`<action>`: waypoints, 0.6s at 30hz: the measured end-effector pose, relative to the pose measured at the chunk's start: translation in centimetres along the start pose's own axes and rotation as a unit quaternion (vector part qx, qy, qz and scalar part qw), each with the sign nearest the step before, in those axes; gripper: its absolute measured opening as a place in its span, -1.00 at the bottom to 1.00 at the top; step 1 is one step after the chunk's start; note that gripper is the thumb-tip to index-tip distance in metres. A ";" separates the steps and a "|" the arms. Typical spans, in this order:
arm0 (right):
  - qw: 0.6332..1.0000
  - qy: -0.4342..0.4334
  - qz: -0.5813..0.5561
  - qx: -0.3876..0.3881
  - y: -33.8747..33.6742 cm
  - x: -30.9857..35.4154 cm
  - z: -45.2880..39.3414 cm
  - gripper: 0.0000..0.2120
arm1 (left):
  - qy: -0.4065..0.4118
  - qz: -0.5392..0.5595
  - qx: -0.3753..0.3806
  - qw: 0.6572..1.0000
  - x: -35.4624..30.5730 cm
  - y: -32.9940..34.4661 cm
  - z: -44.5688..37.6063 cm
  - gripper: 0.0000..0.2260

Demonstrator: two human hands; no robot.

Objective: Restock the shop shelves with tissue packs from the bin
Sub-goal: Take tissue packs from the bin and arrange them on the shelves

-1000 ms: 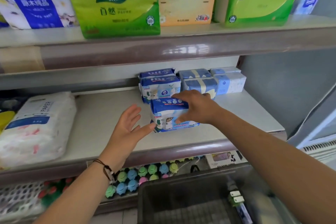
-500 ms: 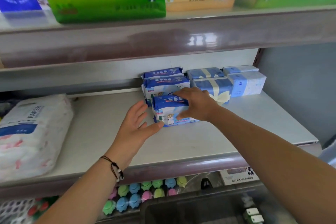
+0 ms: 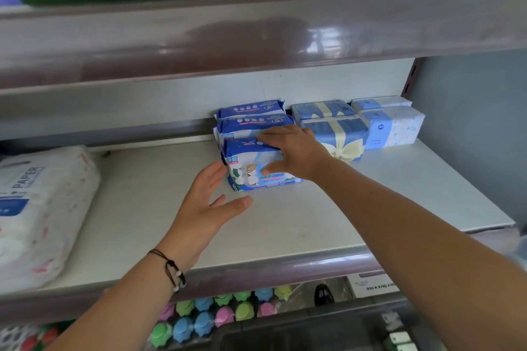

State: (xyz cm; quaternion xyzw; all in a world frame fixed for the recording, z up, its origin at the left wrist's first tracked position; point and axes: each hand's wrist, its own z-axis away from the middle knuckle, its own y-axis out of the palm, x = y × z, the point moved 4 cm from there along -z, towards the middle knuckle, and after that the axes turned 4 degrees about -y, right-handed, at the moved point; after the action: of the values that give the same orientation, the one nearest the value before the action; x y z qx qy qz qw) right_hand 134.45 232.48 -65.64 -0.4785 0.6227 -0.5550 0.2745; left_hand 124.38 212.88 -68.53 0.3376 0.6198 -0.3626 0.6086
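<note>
Three blue-and-white plastic-wrapped tissue packs now line up front to back on the grey metal middle shelf (image 3: 285,225), and the front tissue pack (image 3: 251,171) stands on the shelf surface, touching the second pack (image 3: 242,125) behind it, just left of the pale-blue ribbon-print tissue pack (image 3: 336,134). The right hand (image 3: 293,151) is closed over the front pack's top and face, fingers curled on top and thumb on the front; the left hand (image 3: 208,202) is open with fingers spread, its fingertips touching or just beside the pack's left end, holding nothing. To finish well, the person should probably press the pack squarely back against the row and steady its left end before letting go, so it stays upright. Compared with a second ago, the pack has moved back from the shelf's front and been set down against the row.
</note>
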 end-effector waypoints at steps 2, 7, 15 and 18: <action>0.999 -0.004 0.032 0.008 0.1 0.1 -0.2 -0.25 | -0.003 0.001 -0.005 1.000 0.1 0.2 0.0 -0.37; 0.996 0.004 0.084 0.002 0.4 0.6 0.1 -0.27 | -0.009 -0.015 -0.003 1.000 -0.2 0.7 0.7 -0.33; 0.998 0.040 0.022 -0.037 -1.7 -0.3 5.1 -0.17 | -0.009 -0.039 0.017 0.999 -1.1 0.8 2.8 -0.39; 0.998 0.070 -0.001 -0.008 -3.1 -0.6 10.2 -0.19 | -0.010 -0.033 0.015 0.999 -1.8 0.7 4.2 -0.36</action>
State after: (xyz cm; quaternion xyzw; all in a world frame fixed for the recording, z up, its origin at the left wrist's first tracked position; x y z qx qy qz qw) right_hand 144.48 228.91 -65.22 -0.4416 0.6444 -0.5819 0.2259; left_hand 127.22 209.66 -66.77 0.3224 0.6186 -0.3955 0.5975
